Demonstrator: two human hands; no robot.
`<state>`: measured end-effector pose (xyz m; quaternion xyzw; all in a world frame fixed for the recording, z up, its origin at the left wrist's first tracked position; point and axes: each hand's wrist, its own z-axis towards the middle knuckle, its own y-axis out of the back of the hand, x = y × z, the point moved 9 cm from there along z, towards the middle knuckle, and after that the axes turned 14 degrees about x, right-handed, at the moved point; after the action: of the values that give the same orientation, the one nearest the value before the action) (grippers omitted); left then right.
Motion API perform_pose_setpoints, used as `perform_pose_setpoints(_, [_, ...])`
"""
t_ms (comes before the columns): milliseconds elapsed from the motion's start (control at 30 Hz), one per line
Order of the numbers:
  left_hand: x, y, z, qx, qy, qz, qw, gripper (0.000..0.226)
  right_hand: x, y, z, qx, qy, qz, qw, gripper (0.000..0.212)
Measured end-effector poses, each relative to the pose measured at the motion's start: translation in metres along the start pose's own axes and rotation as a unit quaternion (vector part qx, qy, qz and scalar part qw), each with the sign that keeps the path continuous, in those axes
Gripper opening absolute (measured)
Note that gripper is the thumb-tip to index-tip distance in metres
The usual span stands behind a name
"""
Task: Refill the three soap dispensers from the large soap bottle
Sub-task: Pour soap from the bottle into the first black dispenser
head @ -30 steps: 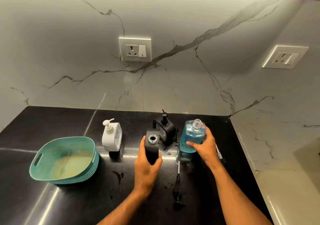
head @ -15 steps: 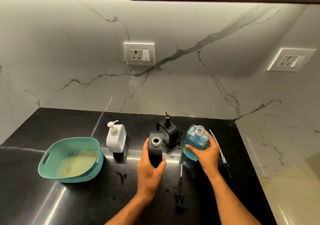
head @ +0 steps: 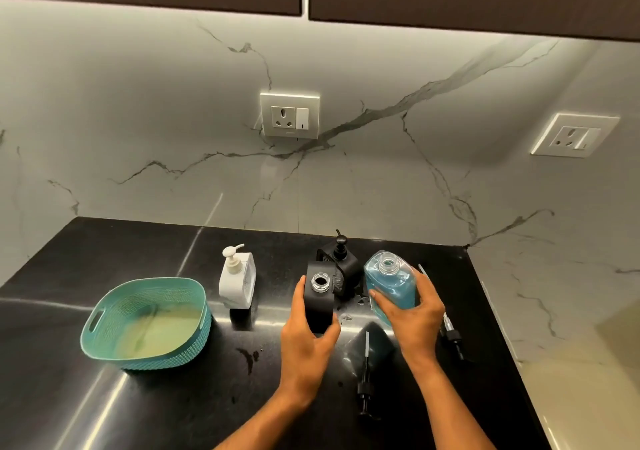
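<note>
While the left hand (head: 304,342) wraps its fingers and thumb round the black dispenser (head: 319,302), that square bottle stands on the dark counter (head: 104,408) with its pump off and its round neck open to the ceiling; I can't see any liquid down the dark hole. Just to its right, the right hand (head: 414,318) grips the large soap bottle (head: 389,281), clear plastic, uncapped, holding blue soap; it looks lifted and leaning a little toward the person, though I can't tell for certain whether its base touches the counter. Behind the pair, near the marble wall, a second black dispenser (head: 341,259) sits in a black holder with its pump in place. Further left stands a white dispenser (head: 239,281), pump head on, spout pointing right. Left again is a teal basket (head: 145,321); its pale floor shows through the open top.

Two loose pumps lie on the counter: one black pump with its tube (head: 365,377) between the forearms, another (head: 450,332) just right of the right wrist, partly hidden by it. Small wet spots (head: 247,356) mark the stone in front of the white dispenser. Two wall sockets (head: 290,114) sit on the backsplash.
</note>
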<state>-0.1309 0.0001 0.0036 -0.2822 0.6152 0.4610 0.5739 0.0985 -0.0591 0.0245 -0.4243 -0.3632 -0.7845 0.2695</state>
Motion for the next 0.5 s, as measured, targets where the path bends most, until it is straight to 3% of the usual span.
perform_pose_setpoints(500, [-0.004,0.009,0.000,0.027,-0.025,0.040,0.999,0.097,0.043,-0.023,-0.016,-0.005,0.057,-0.173,0.983,0.075])
